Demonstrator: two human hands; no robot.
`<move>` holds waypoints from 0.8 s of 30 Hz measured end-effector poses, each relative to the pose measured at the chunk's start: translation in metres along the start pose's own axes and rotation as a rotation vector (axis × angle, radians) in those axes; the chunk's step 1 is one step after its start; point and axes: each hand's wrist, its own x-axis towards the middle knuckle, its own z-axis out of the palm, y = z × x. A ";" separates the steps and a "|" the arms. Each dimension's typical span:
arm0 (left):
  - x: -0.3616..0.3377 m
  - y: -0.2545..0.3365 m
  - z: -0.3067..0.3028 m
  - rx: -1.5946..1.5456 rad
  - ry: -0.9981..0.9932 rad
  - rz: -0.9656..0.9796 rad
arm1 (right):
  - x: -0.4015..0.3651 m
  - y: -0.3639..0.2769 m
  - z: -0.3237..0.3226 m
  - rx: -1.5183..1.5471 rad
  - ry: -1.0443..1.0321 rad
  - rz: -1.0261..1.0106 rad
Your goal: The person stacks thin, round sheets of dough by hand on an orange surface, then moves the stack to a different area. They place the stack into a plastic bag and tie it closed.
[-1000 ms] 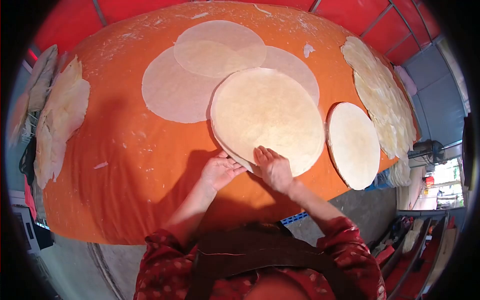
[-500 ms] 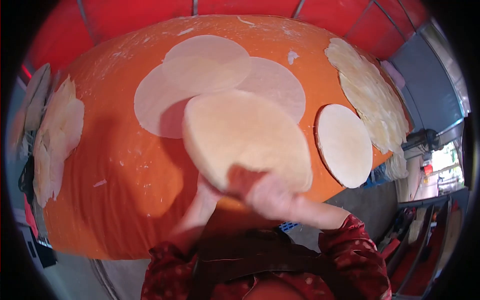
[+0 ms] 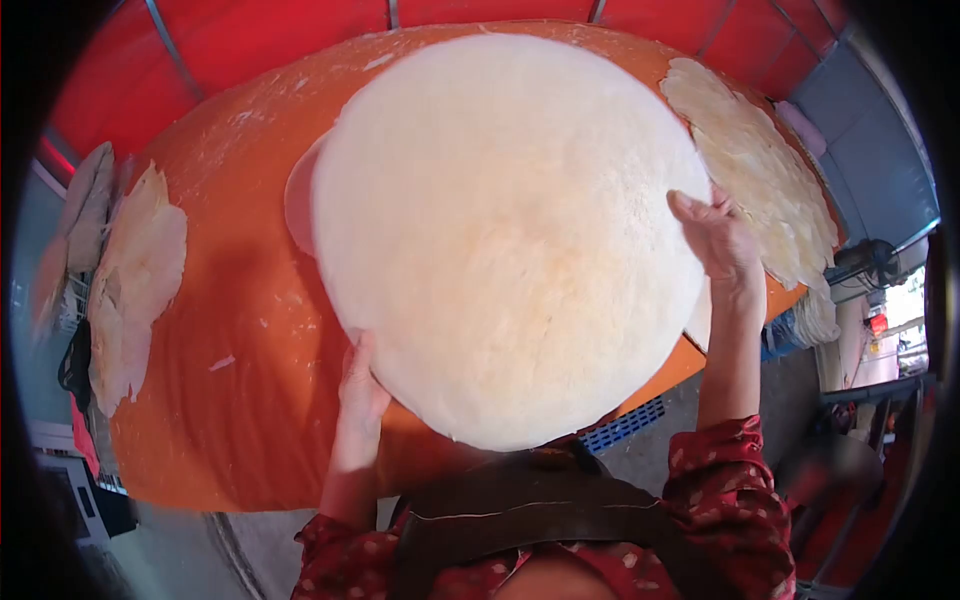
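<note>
Seen: one broad table (image 3: 215,260), covered in orange cloth (image 3: 240,420). Wrinkled at front left, streaked with whitish dust at far left. Blocked from view across most of the middle. Bears at left end a ragged, layered stack of thin pale sheets (image 3: 138,285). Carries along right side an overlapping spread of cream sheets (image 3: 760,170). Shows, left of centre, part of a pinkish round sheet (image 3: 300,200), lying flat; right of centre, a sliver of pale disc (image 3: 701,320). Holds a small scrap (image 3: 222,363) at front left.

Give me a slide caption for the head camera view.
Left hand and right hand grip opposite edges of a large round flatbread above an orange-covered table.
</note>
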 end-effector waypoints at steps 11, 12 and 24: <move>0.036 -0.069 0.010 1.306 0.497 0.226 | -0.067 0.179 -0.063 0.213 0.402 0.437; 0.037 -0.068 0.010 1.299 0.506 0.209 | -0.066 0.181 -0.064 0.137 0.397 0.437; 0.036 -0.052 -0.015 0.678 0.204 0.002 | -0.080 0.179 -0.061 0.035 0.466 0.700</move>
